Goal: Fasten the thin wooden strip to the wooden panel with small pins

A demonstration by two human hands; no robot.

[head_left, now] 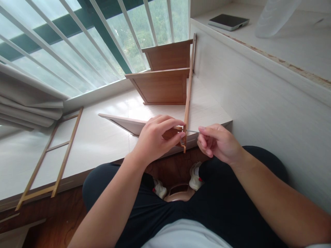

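A wooden shelf unit lies with its side rail (190, 93) running away from me and several brown panels standing off its left side. My left hand (156, 132) grips the near end of this unit, thumb and fingertips around the corner where the nearest panel (121, 123) meets the rail. From the right, my right hand (217, 141) pinches a thin metal hex key (192, 131) between thumb and fingers. The key's far tip meets the rail's outer face beside my left fingertips. My palm hides the key's other end.
A ladder-like wooden frame (66, 151) lies at left on the white ledge (108, 144). A black-topped device (229, 22) and a translucent bottle (276, 17) stand on the higher surface (305, 44) at right. Grey curtain (28, 98) and barred window are behind.
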